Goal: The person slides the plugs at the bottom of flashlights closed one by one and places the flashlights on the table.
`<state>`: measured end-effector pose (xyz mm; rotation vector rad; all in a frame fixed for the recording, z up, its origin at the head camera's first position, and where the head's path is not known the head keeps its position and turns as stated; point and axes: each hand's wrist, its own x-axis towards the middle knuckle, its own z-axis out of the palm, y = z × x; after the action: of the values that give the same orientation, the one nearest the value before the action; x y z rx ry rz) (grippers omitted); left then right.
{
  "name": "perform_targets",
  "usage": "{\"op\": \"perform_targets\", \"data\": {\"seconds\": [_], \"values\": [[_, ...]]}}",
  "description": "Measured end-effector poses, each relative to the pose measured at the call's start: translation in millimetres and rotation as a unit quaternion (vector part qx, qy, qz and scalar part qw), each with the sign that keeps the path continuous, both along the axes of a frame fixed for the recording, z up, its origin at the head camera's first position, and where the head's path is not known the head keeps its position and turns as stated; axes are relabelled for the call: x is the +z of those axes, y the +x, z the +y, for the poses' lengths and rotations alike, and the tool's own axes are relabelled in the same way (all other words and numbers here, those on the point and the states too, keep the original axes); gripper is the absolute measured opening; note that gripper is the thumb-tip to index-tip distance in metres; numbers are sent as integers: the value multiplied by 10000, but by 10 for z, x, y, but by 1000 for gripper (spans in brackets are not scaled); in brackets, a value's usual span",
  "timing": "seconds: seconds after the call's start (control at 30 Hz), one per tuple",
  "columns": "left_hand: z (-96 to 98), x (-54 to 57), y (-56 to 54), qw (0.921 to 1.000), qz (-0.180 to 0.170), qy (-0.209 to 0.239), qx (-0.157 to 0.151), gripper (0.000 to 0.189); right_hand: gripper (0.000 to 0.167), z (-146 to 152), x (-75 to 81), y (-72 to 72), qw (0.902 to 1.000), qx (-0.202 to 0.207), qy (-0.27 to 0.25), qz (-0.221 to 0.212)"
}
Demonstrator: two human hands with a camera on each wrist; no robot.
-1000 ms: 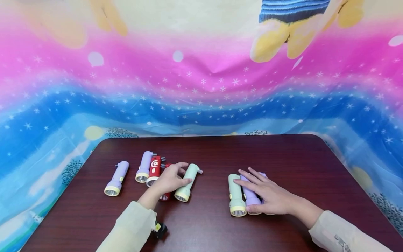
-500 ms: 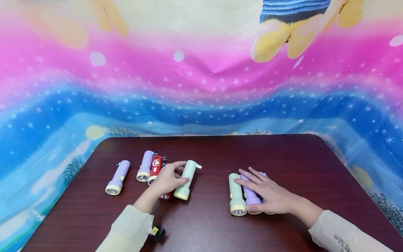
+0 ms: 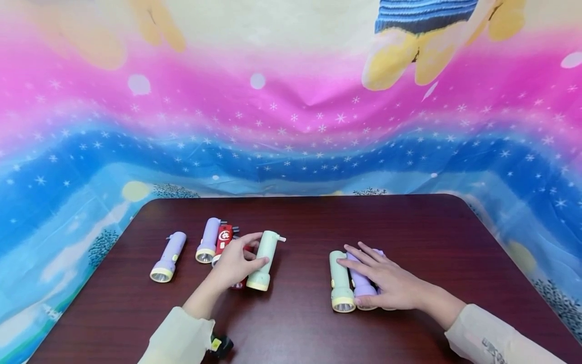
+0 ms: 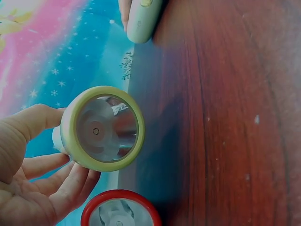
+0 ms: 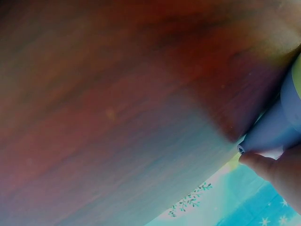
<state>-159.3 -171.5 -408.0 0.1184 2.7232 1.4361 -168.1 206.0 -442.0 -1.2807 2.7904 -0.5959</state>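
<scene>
My left hand (image 3: 234, 263) pinches a pale green flashlight (image 3: 262, 265) just left of the middle of the surface (image 3: 300, 323), thumb on its near side and fingers beyond. Its long axis slants from far right to near left: the lens end points toward me, and the plug prongs (image 3: 282, 238) at the far end stick out to the right. The left wrist view looks straight into its round, shiny reflector inside a yellow rim. Two red flashlights (image 3: 224, 237) lie half hidden behind my fingers, close on its left; on its right, a stretch of glossy dark red wood runs to the other group. There my right hand (image 3: 391, 280) rests with fingers spread over a purple flashlight (image 3: 361, 283), which lies against a second green one (image 3: 341, 280); both lenses face me. The surface's rounded far edge lies well beyond, against a creased printed cloth (image 3: 291, 101).
</scene>
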Motion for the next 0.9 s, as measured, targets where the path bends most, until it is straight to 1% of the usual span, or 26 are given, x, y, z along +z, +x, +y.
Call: {"op": "perform_targets", "data": {"seconds": [0.17,0.47,0.6,0.9], "values": [[-17,20,75,9999,91,70,25,63,78,1,3,1,10000,-24,3,-63],[-45,24,144,9995,247,153,104,63,78,-4,0,-1,10000,-15,-12,-63],[-24,25,150,9992,280,268,135,64,79,-6,0,-2,10000,-11,-3,-45],[49,44,135,9978,491,436,50,66,80,-9,-1,-4,10000,-6,24,14]]}}
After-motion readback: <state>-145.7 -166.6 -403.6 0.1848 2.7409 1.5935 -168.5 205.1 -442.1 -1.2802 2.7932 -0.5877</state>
